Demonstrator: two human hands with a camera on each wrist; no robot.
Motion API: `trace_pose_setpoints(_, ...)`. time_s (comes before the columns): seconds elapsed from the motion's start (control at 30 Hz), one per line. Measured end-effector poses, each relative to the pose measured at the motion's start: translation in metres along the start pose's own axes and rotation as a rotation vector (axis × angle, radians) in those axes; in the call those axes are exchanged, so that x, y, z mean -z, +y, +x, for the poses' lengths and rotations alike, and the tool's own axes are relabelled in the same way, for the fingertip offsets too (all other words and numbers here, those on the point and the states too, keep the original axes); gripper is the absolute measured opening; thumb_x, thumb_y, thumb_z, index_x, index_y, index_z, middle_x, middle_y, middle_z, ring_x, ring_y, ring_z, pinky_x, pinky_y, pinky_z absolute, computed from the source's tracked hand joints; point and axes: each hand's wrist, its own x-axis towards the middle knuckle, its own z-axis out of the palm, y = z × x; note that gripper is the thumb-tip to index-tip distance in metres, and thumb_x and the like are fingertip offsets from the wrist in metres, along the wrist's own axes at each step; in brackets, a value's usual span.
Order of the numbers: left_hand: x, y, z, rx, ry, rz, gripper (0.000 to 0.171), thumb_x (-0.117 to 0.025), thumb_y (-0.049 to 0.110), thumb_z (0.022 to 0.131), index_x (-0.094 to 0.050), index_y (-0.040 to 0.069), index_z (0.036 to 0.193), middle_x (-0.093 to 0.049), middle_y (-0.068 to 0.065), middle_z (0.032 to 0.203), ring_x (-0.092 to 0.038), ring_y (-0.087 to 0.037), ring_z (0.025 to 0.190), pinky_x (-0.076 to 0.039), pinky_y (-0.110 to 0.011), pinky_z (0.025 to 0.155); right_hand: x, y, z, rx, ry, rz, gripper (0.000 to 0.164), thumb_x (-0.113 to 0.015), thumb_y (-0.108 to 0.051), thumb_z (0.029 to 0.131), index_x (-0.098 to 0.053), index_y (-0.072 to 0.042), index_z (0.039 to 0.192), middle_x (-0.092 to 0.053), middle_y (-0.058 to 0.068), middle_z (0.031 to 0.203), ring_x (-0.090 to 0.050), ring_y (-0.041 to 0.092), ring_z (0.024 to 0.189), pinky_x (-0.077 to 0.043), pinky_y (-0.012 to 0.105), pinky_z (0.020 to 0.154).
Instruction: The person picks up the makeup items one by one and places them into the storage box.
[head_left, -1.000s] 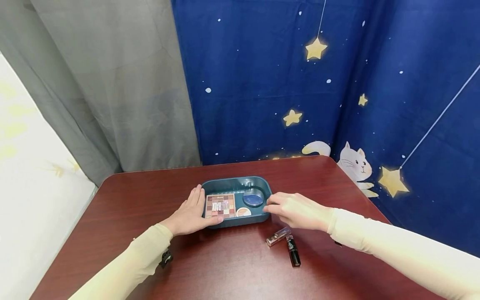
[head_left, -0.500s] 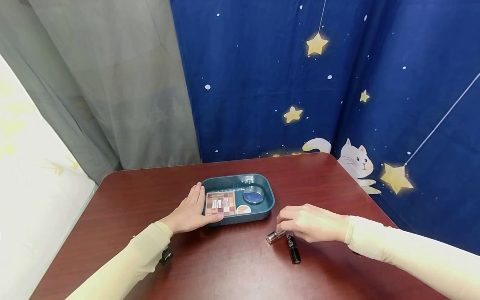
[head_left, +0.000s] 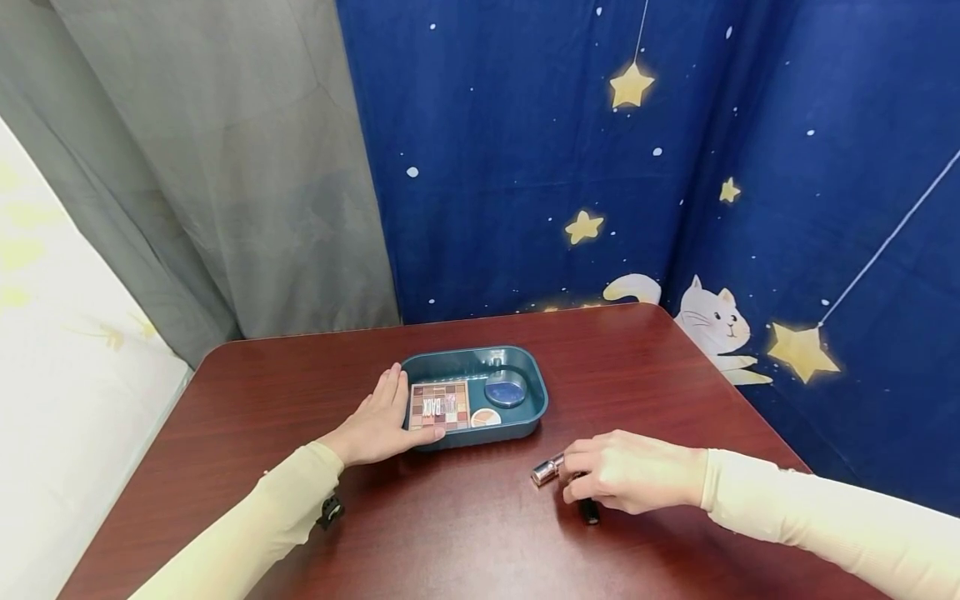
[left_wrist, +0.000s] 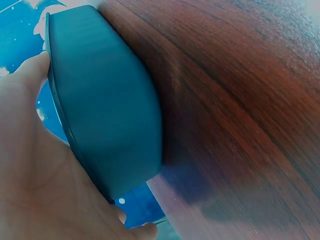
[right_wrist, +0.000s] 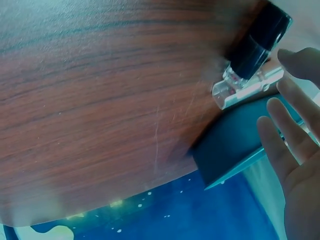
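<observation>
A dark teal tray [head_left: 501, 433] lies on the table. My left hand [head_left: 375, 425] rests along its left end, fingers straight, thumb over the front rim. Inside the tray are an eyeshadow palette [head_left: 439, 406], a round blue-topped case [head_left: 505, 389] and a small round disc with tan segments [head_left: 485, 417]. My right hand [head_left: 630, 471] hovers over two small cosmetic tubes in front of the tray. One is black [right_wrist: 262, 40] with a clear end; the other is a clear, shiny tube [right_wrist: 245, 95]. In the right wrist view, the thumb and fingers are parted around the tubes' ends, gripping neither.
The reddish-brown wooden table [head_left: 300, 383] has rounded far corners. Behind it hang a grey curtain [head_left: 300, 167] and a blue curtain [head_left: 510, 167] printed with stars and a white cat. A white panel [head_left: 75, 375] stands along the left side.
My right hand has left the tray's right end and moved toward me and right, over the two tubes. My left hand has stayed on the tray.
</observation>
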Motion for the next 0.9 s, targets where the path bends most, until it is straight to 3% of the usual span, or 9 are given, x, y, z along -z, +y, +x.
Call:
trace_pose_setpoints(0.3, -0.001, 0.0, 0.0, -0.004, 0.014, -0.005, 0.125, -0.056, 0.079, 0.082, -0.006, -0.006, 0.158, 0.003, -0.021, 0.166, -0.002, -0.04, 0.152, -0.017, -0.061, 0.117, -0.007, -0.007, 0.002, 0.044, -0.025, -0.103, 0.025, -0.081, -0.014, 0.082, -0.071, -0.03, 0.099, -0.059, -0.014, 0.099, -0.056, 0.006, 0.096, -0.049, 0.021, 0.07)
trace_pose_setpoints(0.9, -0.004, -0.003, 0.003, -0.003, 0.012, -0.004, 0.126, -0.055, 0.081, 0.082, -0.006, -0.006, 0.158, 0.003, -0.021, 0.166, -0.001, -0.038, 0.152, -0.017, -0.061, 0.117, -0.012, -0.009, 0.004, 0.041, -0.056, -0.125, 0.017, -0.081, -0.024, 0.085, -0.068, -0.029, 0.095, -0.059, -0.016, 0.091, -0.057, 0.002, 0.088, -0.05, 0.021, 0.069)
